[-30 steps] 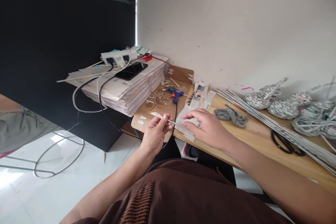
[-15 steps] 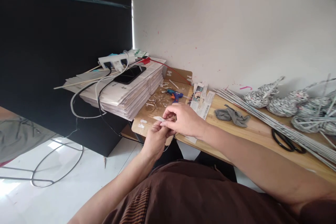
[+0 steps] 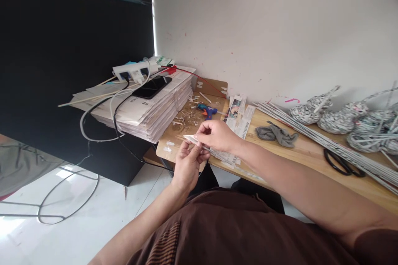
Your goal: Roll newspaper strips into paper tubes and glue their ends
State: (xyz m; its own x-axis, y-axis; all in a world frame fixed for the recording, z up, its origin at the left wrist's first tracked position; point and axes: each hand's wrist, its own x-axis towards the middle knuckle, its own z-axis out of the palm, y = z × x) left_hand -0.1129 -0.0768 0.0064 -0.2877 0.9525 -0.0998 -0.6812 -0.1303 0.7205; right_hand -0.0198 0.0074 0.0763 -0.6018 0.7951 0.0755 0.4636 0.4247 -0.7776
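A narrow strip of newspaper [image 3: 189, 137] is pinched between my two hands, its pale pointed end sticking out to the left. Its printed length runs out below my right hand toward the lower right, over the table edge. My left hand [image 3: 190, 160] grips it from below, thumb on top and fingers curled under. My right hand [image 3: 217, 136] presses it from above with thumb and fingertips. Exactly how the paper is folded or rolled between the fingers is hidden. Just beyond the hands lie a blue glue gun [image 3: 209, 111] and flat newspaper strips [image 3: 239, 120].
A tall paper stack [image 3: 155, 112] carries a phone [image 3: 152, 87] and a power strip [image 3: 130, 70] with trailing cables. Cardboard [image 3: 171, 140] holds paper scraps. To the right are a grey cloth [image 3: 276, 134], black-handled scissors [image 3: 337, 162], long paper tubes [image 3: 311, 140] and woven paper bundles [image 3: 336, 122].
My left hand has opened its grip slightly and turned, and more of the strip's pale end shows. The strip's printed length now shows below my right hand. The view has shifted slightly.
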